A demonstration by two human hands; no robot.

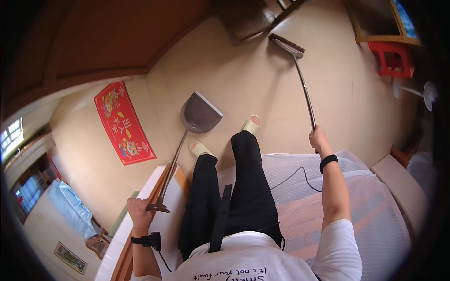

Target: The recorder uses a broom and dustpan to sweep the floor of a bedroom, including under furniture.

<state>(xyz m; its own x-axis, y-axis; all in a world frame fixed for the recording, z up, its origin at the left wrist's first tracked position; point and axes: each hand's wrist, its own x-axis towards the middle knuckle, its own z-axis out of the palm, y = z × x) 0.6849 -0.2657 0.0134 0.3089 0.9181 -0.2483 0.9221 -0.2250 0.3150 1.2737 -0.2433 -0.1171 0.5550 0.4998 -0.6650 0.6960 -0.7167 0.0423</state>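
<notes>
My left hand (139,213) is closed round the top of a long-handled dustpan (202,112), near its brown T-shaped grip. The dustpan's grey-brown scoop rests on the floor ahead of my feet, its pale front edge turned to the far right. In my right hand (319,139) is the metal handle of a broom (287,47), gripped near its upper end. The broom's head, with dark bristles, is on the floor at the far right, beside the foot of dark wooden furniture (246,18). The broom and dustpan are well apart.
A red doormat (124,124) lies left of the dustpan. To the far right are a red plastic stool (393,59) and a white fan (429,96). Beside my right leg spreads a pale translucent cover (356,201) with a dark cable across it. A large brown wooden panel (103,37) stands far left.
</notes>
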